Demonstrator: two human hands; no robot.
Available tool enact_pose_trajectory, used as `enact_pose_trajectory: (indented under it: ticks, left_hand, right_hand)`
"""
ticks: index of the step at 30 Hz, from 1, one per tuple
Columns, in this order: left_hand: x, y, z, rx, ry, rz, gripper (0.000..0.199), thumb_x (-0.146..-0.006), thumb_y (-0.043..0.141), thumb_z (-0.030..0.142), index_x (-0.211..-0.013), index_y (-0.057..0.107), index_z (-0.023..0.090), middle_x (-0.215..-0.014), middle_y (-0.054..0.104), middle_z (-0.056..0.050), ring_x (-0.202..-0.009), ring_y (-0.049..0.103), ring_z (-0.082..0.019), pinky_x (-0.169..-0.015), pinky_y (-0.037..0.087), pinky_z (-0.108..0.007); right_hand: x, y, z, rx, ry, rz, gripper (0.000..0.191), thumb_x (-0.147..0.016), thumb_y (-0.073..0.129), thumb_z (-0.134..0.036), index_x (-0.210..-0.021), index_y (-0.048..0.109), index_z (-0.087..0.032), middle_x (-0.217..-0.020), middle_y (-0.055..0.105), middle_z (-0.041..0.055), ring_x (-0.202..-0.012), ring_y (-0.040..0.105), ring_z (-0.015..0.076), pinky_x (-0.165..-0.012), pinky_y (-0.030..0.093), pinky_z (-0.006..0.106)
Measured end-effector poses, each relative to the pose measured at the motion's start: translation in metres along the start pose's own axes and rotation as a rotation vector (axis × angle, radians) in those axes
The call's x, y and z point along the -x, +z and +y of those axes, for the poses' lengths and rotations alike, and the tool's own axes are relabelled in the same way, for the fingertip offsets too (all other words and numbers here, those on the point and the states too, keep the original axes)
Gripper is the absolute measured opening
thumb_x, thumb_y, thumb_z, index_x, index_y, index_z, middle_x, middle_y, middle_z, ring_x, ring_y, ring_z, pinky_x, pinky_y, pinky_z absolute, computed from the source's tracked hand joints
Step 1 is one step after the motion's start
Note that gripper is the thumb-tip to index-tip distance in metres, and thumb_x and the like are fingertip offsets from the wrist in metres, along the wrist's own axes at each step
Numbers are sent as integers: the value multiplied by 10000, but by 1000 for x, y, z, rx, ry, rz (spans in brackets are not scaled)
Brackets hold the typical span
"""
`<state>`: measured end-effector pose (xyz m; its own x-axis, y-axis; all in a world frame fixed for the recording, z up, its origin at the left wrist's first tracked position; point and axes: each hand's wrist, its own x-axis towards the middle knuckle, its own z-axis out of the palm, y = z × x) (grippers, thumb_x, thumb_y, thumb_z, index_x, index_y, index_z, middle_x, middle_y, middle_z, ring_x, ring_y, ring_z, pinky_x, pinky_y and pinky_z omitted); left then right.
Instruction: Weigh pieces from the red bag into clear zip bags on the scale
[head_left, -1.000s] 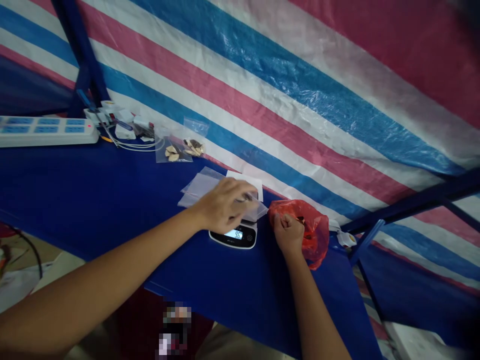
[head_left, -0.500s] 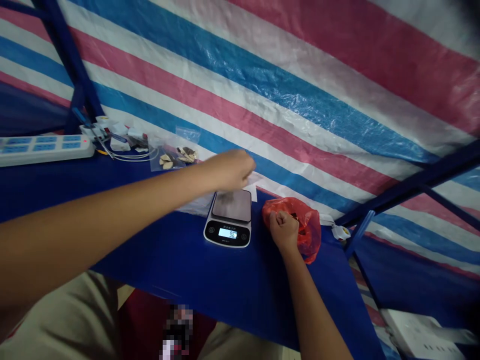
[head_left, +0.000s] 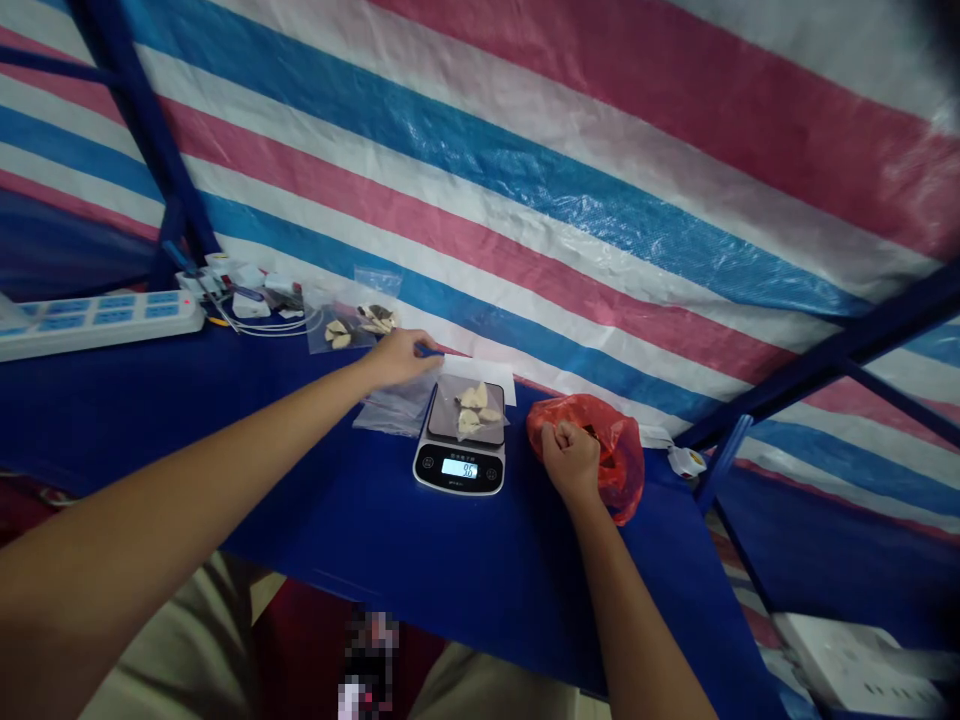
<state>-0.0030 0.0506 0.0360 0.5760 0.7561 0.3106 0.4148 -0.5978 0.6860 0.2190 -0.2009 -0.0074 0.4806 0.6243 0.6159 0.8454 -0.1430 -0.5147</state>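
Fingers curled, my left hand [head_left: 405,357] holds a slim blue item that looks like a pen [head_left: 428,350], at the edge of a white paper [head_left: 491,377] behind the scale. The digital scale [head_left: 459,468] shows 9.6. On its plate lies a clear bag with pale dried slices [head_left: 474,408]. To the right, my right hand [head_left: 570,460] is closed in a fist on the near left edge of a red plastic bag [head_left: 624,455]; dark contents show partly inside. Flat clear bags [head_left: 394,405] lie left of the scale.
Two clear bags with pale and dark slices [head_left: 339,334] [head_left: 377,318] lie at the back left. Beside them are cables and small white items [head_left: 251,303], then a power strip [head_left: 112,322]. Striped sheeting [head_left: 525,200] rises behind the blue table [head_left: 360,540].
My left hand has moved left from above the scale to the paper's left edge and now holds the blue item. The bag on the plate shows clearly. My right hand has stayed at the red bag.
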Motion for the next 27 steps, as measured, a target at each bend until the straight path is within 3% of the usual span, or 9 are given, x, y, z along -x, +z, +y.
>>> enact_pose_trajectory:
  ticks: [3, 5, 8, 11, 15, 18, 20, 24, 27]
  left_hand:
    - [10, -18, -8, -23, 4, 175, 433, -790, 679, 528, -1063, 703, 193, -1073, 739, -123, -996, 678, -271, -865, 512, -381]
    - [19, -31, -9, -55, 51, 211, 588, -840, 612, 599, -1269, 630, 197, -1303, 661, -155, -1222, 602, -311, -1026, 468, -447]
    - [39, -41, -6, -123, 77, 64, 740, -927, 448, 668, -1534, 412, 248, -1617, 374, -142, -1505, 327, -351, -1198, 292, -563]
    - [59, -41, 1, -183, 38, -138, 778, -960, 332, 696, -1625, 233, 306, -1710, 135, -99, -1572, 132, -379, -1214, 194, -653]
    - [72, -39, 13, -196, 54, -254, 786, -963, 275, 712, -1641, 120, 346, -1721, 51, -62, -1581, 58, -362, -1223, 142, -665]
    - [70, -39, 24, -134, 110, -265, 788, -954, 280, 731, -1636, 113, 372, -1722, 84, -46, -1584, 83, -342, -1231, 202, -611]
    - [66, -38, 32, -112, 171, -157, 898, -908, 402, 762, -1638, 102, 334, -1716, 107, -90, -1577, 120, -365, -1220, 250, -594]
    - [60, -30, 47, -108, 310, 310, 1132, -649, 798, 693, -1537, 284, 215, -1569, 357, -196, -1393, 441, -369, -1120, 411, -512]
    - [56, -24, 50, -139, 354, 558, 690, -602, 865, 607, -1089, 569, 218, -1039, 629, -77, -926, 615, -232, -872, 508, -396]
  right_hand:
    - [1, 0, 0, 1, 14, -5, 463, -885, 532, -325, -568, 203, -251, -492, 210, -85, -465, 236, 84, -496, 212, 281]
    - [1, 1, 0, 3, 15, -11, 458, -884, 532, -317, -570, 205, -250, -496, 215, -84, -469, 243, 85, -499, 217, 279]
    - [2, 2, 0, 4, 14, -16, 452, -882, 528, -310, -571, 204, -251, -500, 214, -84, -469, 252, 85, -502, 224, 276]
    - [2, 3, 1, 5, 14, -19, 453, -876, 530, -313, -569, 202, -252, -498, 210, -86, -463, 251, 82, -503, 227, 274]
    - [2, 4, 2, 7, 16, -29, 453, -874, 530, -322, -564, 208, -251, -494, 220, -87, -454, 265, 78, -501, 229, 272]
    - [2, 4, 3, 9, 21, -29, 450, -869, 528, -321, -561, 208, -251, -490, 219, -87, -450, 267, 79, -499, 219, 275]
    - [1, 4, 3, 10, 24, -27, 445, -860, 529, -317, -555, 212, -251, -487, 217, -87, -450, 261, 81, -497, 211, 278]
    - [2, 5, 3, 5, 30, -25, 442, -857, 532, -316, -557, 215, -252, -490, 215, -89, -454, 255, 82, -495, 210, 276]
    - [2, 5, 3, 1, 32, -20, 442, -858, 531, -310, -561, 209, -252, -493, 206, -90, -455, 249, 81, -494, 210, 272]
